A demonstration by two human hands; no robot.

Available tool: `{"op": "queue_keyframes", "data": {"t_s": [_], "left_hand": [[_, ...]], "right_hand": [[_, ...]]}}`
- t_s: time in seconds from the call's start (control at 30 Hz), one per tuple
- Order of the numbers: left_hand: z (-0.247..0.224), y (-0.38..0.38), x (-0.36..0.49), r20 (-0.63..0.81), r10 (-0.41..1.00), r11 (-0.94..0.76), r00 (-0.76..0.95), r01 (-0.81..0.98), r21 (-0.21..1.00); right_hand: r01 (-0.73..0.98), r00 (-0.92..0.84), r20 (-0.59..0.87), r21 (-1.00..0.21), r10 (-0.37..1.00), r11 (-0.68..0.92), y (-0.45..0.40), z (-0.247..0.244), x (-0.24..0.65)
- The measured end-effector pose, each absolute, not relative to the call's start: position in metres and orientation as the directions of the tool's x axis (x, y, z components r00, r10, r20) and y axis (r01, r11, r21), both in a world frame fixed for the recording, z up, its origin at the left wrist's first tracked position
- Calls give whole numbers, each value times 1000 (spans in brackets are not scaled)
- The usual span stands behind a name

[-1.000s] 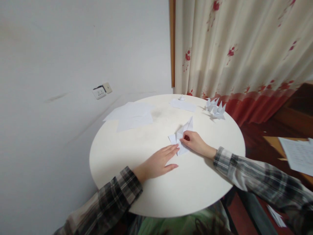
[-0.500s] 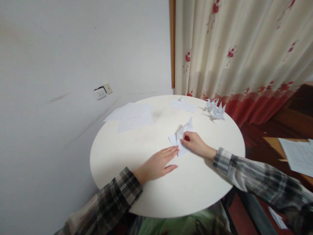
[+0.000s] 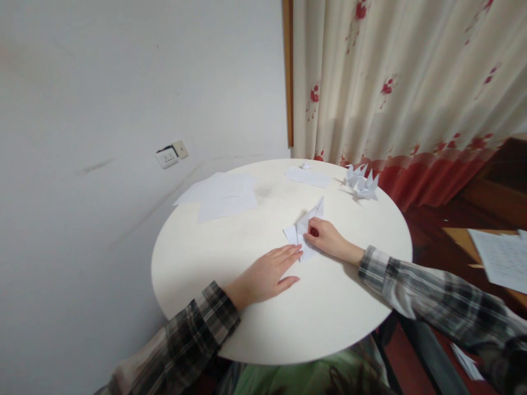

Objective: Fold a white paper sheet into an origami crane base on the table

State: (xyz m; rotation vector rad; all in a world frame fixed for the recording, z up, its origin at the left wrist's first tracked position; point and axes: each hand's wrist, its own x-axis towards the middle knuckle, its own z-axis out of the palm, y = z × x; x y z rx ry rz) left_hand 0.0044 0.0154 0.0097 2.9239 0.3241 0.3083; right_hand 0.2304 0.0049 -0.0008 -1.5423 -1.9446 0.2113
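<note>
A partly folded piece of white paper (image 3: 304, 227) lies on the round white table (image 3: 197, 263), one pointed flap reaching up to the right. My left hand (image 3: 265, 274) rests flat, fingers stretched out and fingertips on the paper's lower left edge, thumb apart on the tabletop. From the right side, my right hand (image 3: 327, 238) is closed, its curled fingers and thumb meeting at the middle of the folded paper. Part of the sheet is hidden beneath the fingers of both hands.
Several folded paper cranes (image 3: 364, 185) stand at the table's right rear. A small folded paper piece (image 3: 305, 165) is near a flat sheet (image 3: 308, 177) at the back. Loose white sheets (image 3: 222, 192) overlap at left, near the wall. Written pages (image 3: 500, 258) lie on another surface at right.
The view has shifted very slightly. Both hands and the folded paper stay practically in the same place.
</note>
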Motion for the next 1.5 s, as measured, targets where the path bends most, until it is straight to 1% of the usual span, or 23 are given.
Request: {"op": "queue_keyframes", "data": {"t_s": [0.27, 0.5, 0.83, 1.5], "left_hand": [[13, 13, 5, 184, 241, -960, 953, 206, 191], [13, 14, 5, 185, 233, -960, 955, 196, 199], [12, 15, 6, 185, 235, -956, 954, 193, 220], [10, 11, 6, 244, 198, -976, 949, 168, 137]], "right_hand": [[825, -82, 395, -489, 915, 284, 2, 1, 228], [797, -62, 365, -542, 929, 266, 2, 0, 232], [818, -54, 366, -518, 929, 252, 4, -3, 231], [817, -53, 370, -518, 928, 253, 4, -4, 231]]}}
